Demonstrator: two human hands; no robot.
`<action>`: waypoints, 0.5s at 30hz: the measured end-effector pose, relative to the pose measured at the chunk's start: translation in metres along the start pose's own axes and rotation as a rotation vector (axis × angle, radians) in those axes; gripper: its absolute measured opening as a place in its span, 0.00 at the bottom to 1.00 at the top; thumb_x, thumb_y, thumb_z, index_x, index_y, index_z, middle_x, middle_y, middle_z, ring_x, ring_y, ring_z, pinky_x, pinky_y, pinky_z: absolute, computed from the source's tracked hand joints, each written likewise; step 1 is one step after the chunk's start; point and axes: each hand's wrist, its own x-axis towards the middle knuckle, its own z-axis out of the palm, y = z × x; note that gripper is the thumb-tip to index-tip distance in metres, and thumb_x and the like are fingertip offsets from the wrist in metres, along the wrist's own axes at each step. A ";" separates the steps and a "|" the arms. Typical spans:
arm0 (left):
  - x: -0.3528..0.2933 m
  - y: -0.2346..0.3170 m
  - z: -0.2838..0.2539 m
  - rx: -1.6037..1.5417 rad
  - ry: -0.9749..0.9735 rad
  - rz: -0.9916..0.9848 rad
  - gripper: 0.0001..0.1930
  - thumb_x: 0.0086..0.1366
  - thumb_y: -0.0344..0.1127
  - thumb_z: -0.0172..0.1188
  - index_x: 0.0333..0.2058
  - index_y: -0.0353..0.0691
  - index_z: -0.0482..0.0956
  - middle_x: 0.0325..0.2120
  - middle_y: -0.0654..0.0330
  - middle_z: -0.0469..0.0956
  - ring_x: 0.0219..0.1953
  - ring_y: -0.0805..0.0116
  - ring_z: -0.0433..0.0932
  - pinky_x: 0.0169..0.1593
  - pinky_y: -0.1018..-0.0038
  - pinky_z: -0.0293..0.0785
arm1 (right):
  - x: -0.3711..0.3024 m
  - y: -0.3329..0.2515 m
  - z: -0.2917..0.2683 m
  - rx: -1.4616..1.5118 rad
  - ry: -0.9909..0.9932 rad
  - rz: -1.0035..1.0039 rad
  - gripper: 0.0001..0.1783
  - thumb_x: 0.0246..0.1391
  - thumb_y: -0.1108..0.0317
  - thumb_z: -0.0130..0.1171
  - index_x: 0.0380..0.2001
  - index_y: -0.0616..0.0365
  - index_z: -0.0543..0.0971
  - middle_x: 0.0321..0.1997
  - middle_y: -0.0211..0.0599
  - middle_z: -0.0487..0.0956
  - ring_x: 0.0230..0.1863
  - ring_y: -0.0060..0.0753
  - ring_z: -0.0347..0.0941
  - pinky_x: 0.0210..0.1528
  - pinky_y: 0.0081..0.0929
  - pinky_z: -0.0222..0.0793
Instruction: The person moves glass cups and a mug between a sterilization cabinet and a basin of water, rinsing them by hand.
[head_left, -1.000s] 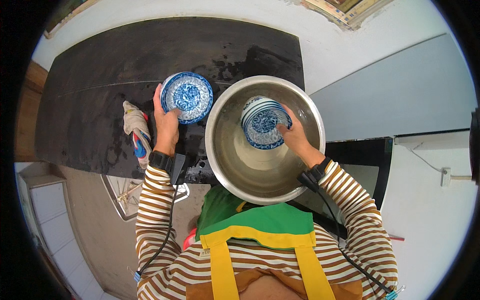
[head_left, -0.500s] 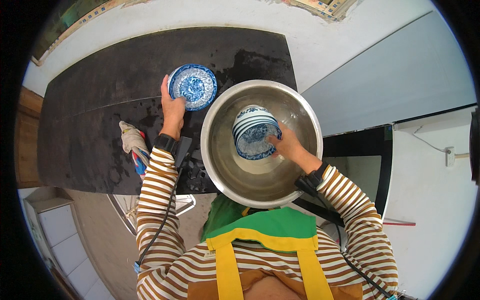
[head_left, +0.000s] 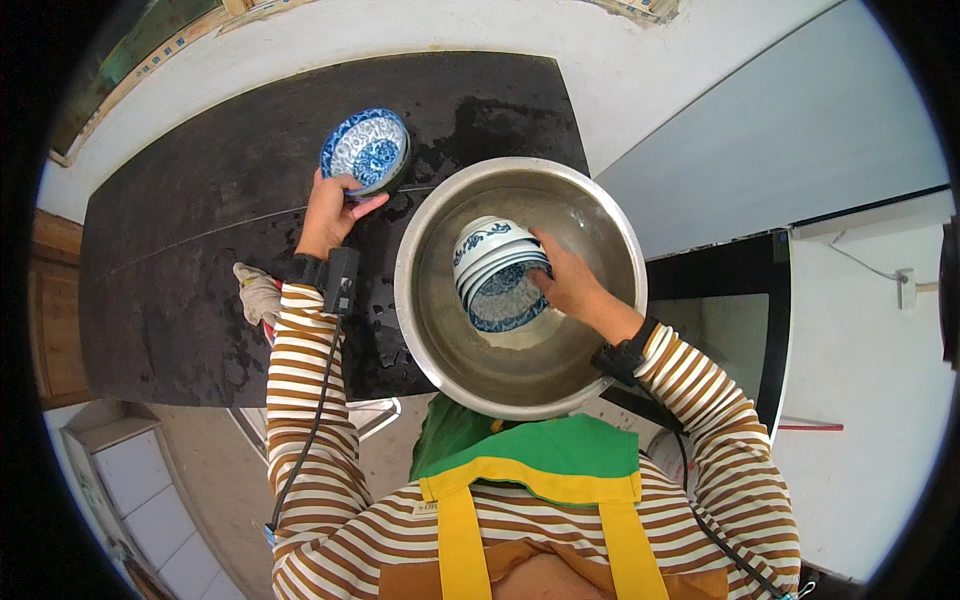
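My left hand (head_left: 328, 208) grips the near edge of a blue-and-white patterned bowl (head_left: 366, 148), which tilts over the dark table (head_left: 215, 200); whether its underside touches the table I cannot tell. In the metal basin (head_left: 406, 285) to the right, my right hand (head_left: 575, 280) is closed on a stack of similar bowls (head_left: 490, 252). The stack lies on its side, its openings turned toward me, with clear water around it. My right thumb reaches inside the front bowl's rim, and the other fingers are partly hidden behind the stack.
A crumpled cloth (head_left: 258, 294) lies beside my left forearm. Wet patches mark the tabletop. A black-framed appliance or cabinet (head_left: 778, 320) stands right of the basin, below a pale grey panel (head_left: 780, 140). Cables run along both my sleeves.
My left hand and its bowl have moved slightly left and away from me, and the bowl tilts more. In the basin the stack has turned a little, still in my right hand.
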 end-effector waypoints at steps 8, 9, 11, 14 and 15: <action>0.026 -0.006 -0.017 -0.192 0.012 -0.125 0.22 0.63 0.27 0.50 0.53 0.20 0.60 0.50 0.36 0.68 0.49 0.41 0.75 0.49 0.57 0.84 | -0.004 0.010 -0.003 -0.063 0.042 -0.070 0.36 0.52 0.74 0.60 0.63 0.55 0.59 0.43 0.63 0.78 0.43 0.63 0.77 0.47 0.48 0.69; 0.028 -0.007 -0.018 -0.198 0.006 -0.137 0.23 0.63 0.28 0.51 0.54 0.20 0.59 0.51 0.36 0.67 0.50 0.40 0.74 0.49 0.57 0.84 | -0.004 0.010 -0.005 -0.075 0.032 -0.064 0.37 0.52 0.75 0.60 0.64 0.54 0.58 0.42 0.62 0.78 0.40 0.61 0.78 0.45 0.47 0.71; 0.032 -0.010 -0.022 -0.210 -0.005 -0.162 0.25 0.64 0.30 0.53 0.55 0.21 0.58 0.53 0.36 0.66 0.51 0.38 0.73 0.49 0.58 0.84 | -0.005 0.004 -0.011 -0.039 -0.023 0.010 0.38 0.51 0.76 0.60 0.64 0.55 0.57 0.39 0.62 0.79 0.35 0.58 0.80 0.40 0.45 0.74; 0.034 -0.011 -0.028 -0.142 -0.021 -0.129 0.28 0.64 0.34 0.57 0.56 0.22 0.58 0.53 0.37 0.65 0.51 0.39 0.73 0.49 0.58 0.84 | -0.009 -0.012 -0.014 0.089 -0.125 0.175 0.39 0.51 0.77 0.59 0.65 0.57 0.54 0.36 0.62 0.79 0.28 0.54 0.80 0.34 0.42 0.76; 0.032 -0.010 -0.023 -0.134 -0.027 -0.121 0.29 0.64 0.36 0.58 0.56 0.23 0.58 0.53 0.37 0.66 0.51 0.39 0.74 0.49 0.59 0.83 | -0.009 -0.007 -0.012 0.107 -0.133 0.210 0.40 0.51 0.77 0.59 0.65 0.56 0.54 0.36 0.60 0.80 0.26 0.51 0.80 0.31 0.41 0.76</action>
